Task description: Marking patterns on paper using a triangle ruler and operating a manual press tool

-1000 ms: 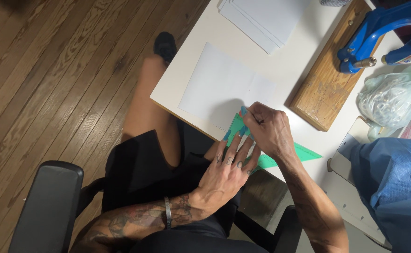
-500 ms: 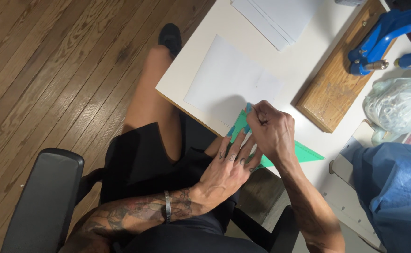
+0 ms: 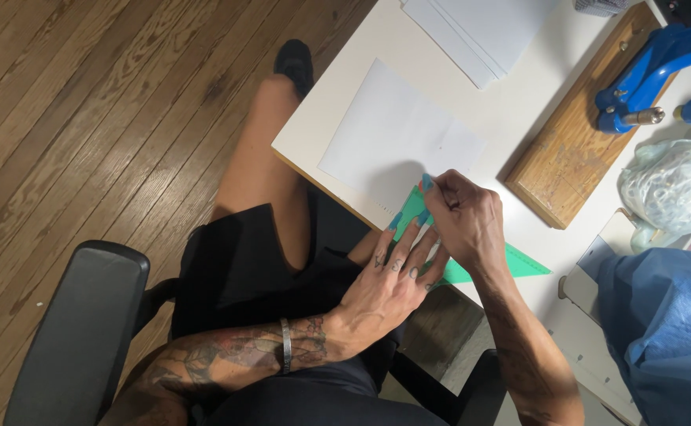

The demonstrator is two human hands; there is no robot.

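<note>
Green paper [image 3: 528, 263], thin and flat, lies at the near edge of the white table [image 3: 377, 47], partly overhanging the person's lap; one long pointed end sticks out to the right, past the wrist; looks folded to a narrow triangle. Right hand [image 3: 465, 221] curls over its upper corner, thumb and forefinger pinched shut on the tip. Left hand [image 3: 389, 284] lies flat w/ fingers spread, pressing the sheet down, holding nothing inside the palm.

Risks, as I judge: paper is slick and light, so if the flat hand lifts it may slide off the edge; crease could go crooked if the pinch drifts; overhang gives no backing, so a hard press may crumple it.

Just beyond: a white sheet [image 3: 396, 138], smooth, w/ faint fold lines; stack of white paper [image 3: 487, 31] further off; worn wooden board [image 3: 574, 150] carrying a glossy blue metal tool [image 3: 653, 67]; crinkly clear plastic bag [image 3: 672, 189]; blue cloth [image 3: 668, 331]; plank floor [image 3: 85, 118] below.
</note>
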